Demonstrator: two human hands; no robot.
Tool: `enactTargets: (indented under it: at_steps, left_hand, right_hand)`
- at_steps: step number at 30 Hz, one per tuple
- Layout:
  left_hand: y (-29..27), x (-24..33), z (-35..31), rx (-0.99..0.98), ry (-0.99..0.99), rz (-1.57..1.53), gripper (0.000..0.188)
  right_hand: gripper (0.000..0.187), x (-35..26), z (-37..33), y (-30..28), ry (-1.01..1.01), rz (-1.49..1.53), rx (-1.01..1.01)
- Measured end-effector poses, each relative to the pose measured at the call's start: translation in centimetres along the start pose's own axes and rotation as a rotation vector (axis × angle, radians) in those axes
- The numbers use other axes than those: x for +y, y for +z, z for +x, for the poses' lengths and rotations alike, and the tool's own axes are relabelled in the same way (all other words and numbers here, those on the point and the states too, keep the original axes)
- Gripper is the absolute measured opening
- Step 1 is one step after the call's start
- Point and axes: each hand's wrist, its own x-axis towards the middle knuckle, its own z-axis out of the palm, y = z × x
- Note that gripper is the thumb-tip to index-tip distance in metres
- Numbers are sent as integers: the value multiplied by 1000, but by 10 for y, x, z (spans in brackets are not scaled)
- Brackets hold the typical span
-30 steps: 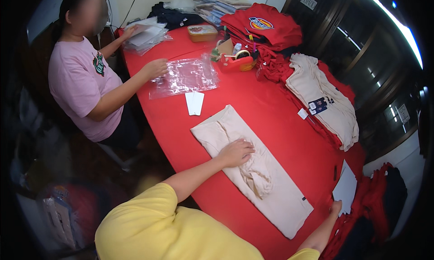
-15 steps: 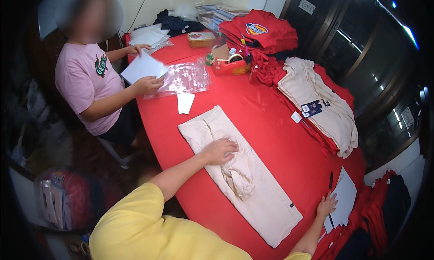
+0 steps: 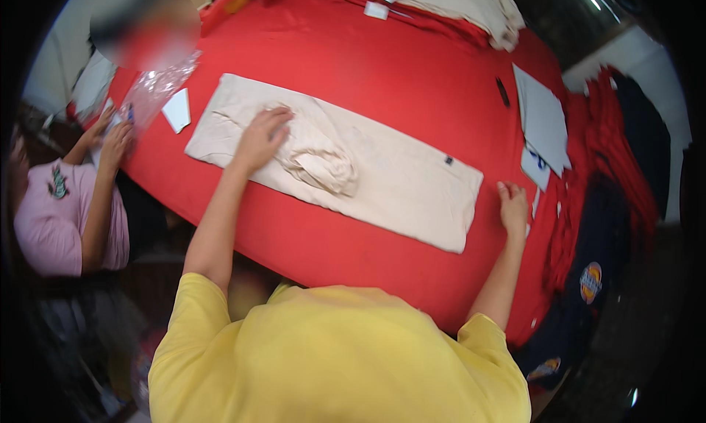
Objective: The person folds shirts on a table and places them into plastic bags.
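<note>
A cream folded garment [image 3: 401, 184] lies flat as a long strip on the red-covered table [image 3: 382, 62]. It has a bunched, wrinkled part near its middle and a small dark label toward its right end. My left hand [image 3: 263, 137] rests on the left part of the garment beside the bunched cloth, fingers spread loosely. Just off the garment's right end is my right hand [image 3: 513, 208], its fingers half bent and apart, with nothing seen in them. White card sheets [image 3: 542, 118] lie beyond it, near the table's right edge.
A dark slim tool [image 3: 502, 92] lies near the sheets. Red and navy garments [image 3: 588, 224] hang or pile at right. Stacked cream garments [image 3: 456, 7] sit at the far side. At left, a co-worker in a pink shirt [image 3: 70, 224] works near a clear plastic bag [image 3: 162, 92] and white card pieces [image 3: 176, 110].
The view has swung right and down. My right hand has left the white sheets and come beside the garment's end. My left hand stays on the garment. The co-worker's hands have moved.
</note>
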Motion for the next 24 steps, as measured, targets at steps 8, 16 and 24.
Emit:
enactTargets:
  at_steps: [8,16,24]
  left_hand:
    - [13,54,-8,20,131,38,35]
    - [45,90,-14,-122,275,183,52]
    - [19,74,-7,140,-196,-692,32]
  right_hand:
    - [55,-69,-128,30,270,-24,42]
    - [29,-61,-94,53,218,874,108]
    - [45,-299,-125,65,-432,422,-139]
